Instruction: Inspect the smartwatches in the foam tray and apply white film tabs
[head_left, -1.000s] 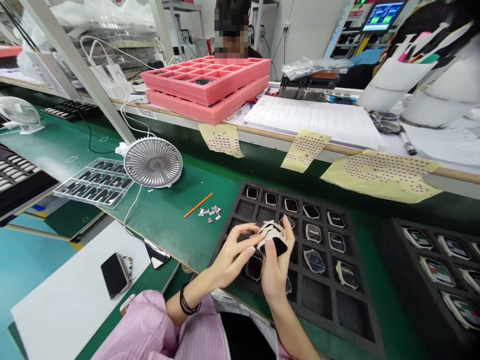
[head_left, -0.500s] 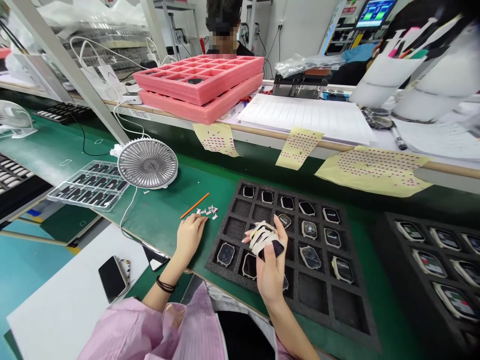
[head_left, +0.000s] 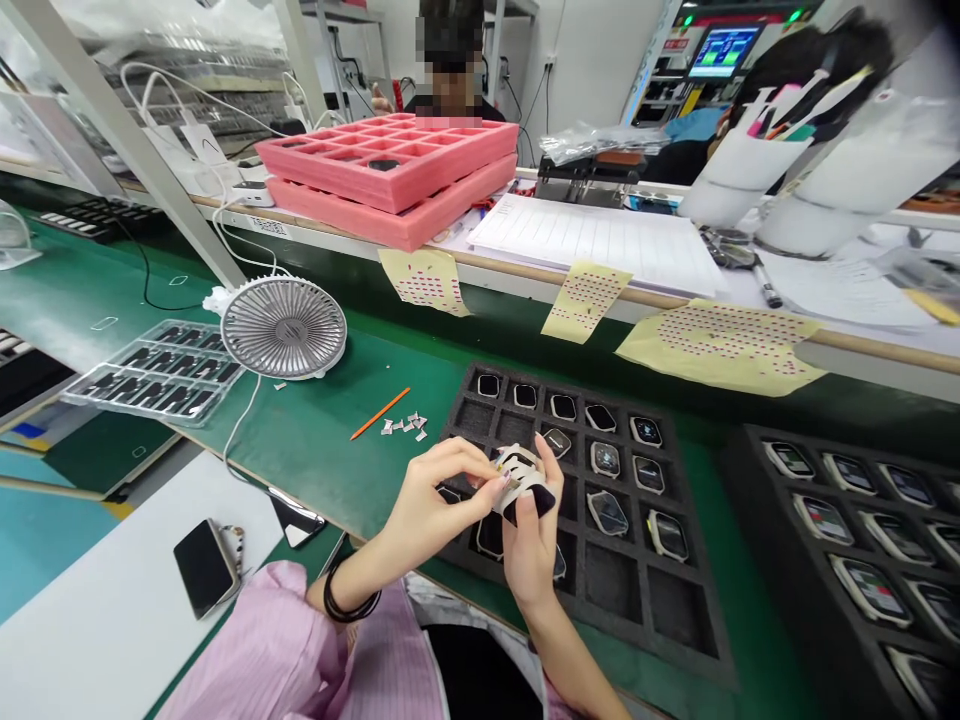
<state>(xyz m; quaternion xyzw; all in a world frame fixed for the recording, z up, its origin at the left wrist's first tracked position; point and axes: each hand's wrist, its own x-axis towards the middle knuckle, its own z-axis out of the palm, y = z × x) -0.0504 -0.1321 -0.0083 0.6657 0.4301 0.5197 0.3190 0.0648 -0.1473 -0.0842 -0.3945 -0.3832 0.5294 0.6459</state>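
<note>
My right hand (head_left: 531, 555) holds a smartwatch (head_left: 541, 502) wrapped in pale bands, its dark glass facing up above the foam tray. Over its left side my left hand (head_left: 431, 492) is closed in a pinch, thumb and forefinger at the bands; what lies between the fingertips is too small to make out. Beneath both hands is the dark foam tray (head_left: 611, 580), with watch cases (head_left: 606, 512) in many pockets and some pockets bare. Small whitish pieces (head_left: 409, 425) lie left of the tray, beside an orange stick (head_left: 381, 413).
A grey fan (head_left: 285, 330) and a clear tray of black parts (head_left: 157, 370) stand to the left. Another watch tray (head_left: 772, 570) is at right. Pink foam trays (head_left: 390, 190) and papers (head_left: 592, 240) occupy the shelf. A phone (head_left: 205, 567) lies on a white board; another person sits opposite.
My left hand has moved from beside the small whitish pieces, up and right to the watch in my right hand. The right hand still holds the watch. The view has shifted slightly.
</note>
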